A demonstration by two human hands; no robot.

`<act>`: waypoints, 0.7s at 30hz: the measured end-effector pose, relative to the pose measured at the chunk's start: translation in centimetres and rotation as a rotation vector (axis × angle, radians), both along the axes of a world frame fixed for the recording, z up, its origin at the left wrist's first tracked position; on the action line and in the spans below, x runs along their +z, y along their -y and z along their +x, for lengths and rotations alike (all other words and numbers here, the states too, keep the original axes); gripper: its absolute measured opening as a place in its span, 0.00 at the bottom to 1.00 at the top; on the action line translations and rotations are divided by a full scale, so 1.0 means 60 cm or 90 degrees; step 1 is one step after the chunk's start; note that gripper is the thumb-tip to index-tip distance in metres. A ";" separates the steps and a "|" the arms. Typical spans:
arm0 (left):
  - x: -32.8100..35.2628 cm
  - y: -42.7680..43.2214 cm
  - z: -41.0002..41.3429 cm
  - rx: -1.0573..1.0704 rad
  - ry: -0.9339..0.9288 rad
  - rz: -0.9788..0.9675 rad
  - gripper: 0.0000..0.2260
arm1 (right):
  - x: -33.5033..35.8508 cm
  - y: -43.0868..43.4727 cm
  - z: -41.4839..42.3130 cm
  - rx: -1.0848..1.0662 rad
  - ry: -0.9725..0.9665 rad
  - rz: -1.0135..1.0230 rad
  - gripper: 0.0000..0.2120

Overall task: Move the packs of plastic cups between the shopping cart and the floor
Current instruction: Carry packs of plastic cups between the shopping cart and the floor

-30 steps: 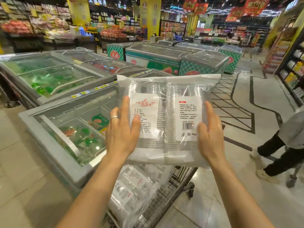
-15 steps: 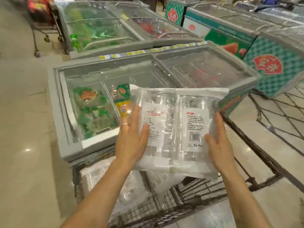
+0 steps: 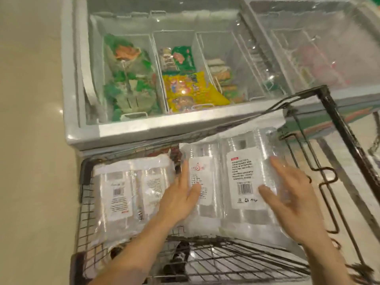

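Observation:
A clear pack of plastic cups with two white labels lies low inside the wire shopping cart, on its right side. My left hand grips the pack's left edge and my right hand presses on its right edge. A second pack of cups lies flat in the cart's left half, just beside my left hand. My forearms hide the near ends of both packs.
A chest freezer with glass lids and green and yellow frozen-food bags stands right against the cart's far side. Beige tiled floor runs along the left. The cart's dark frame bar rises on the right.
Both hands have lowered the pack from chest height down into the cart, beside the other pack. My view has tilted downward from the shop aisle to the cart and freezer.

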State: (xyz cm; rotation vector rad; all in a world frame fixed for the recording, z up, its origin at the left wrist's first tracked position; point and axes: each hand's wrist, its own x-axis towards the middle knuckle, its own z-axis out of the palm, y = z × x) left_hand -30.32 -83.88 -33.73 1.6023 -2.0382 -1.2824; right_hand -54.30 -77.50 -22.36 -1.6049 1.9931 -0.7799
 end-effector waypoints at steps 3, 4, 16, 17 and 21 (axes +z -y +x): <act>-0.066 0.004 0.008 -0.041 0.140 -0.040 0.31 | -0.046 0.011 0.046 0.009 -0.035 0.018 0.29; -0.085 0.007 0.011 -0.043 0.181 -0.021 0.31 | -0.062 0.014 0.065 0.008 -0.068 0.023 0.28; -0.182 0.008 0.042 -0.032 0.321 0.015 0.37 | -0.279 0.084 0.218 0.052 -0.294 0.098 0.31; -0.184 0.007 0.043 -0.033 0.325 0.011 0.37 | -0.297 0.089 0.222 0.055 -0.302 0.114 0.32; -0.193 0.006 0.049 -0.038 0.341 -0.011 0.36 | -0.345 0.107 0.220 0.035 -0.318 0.131 0.31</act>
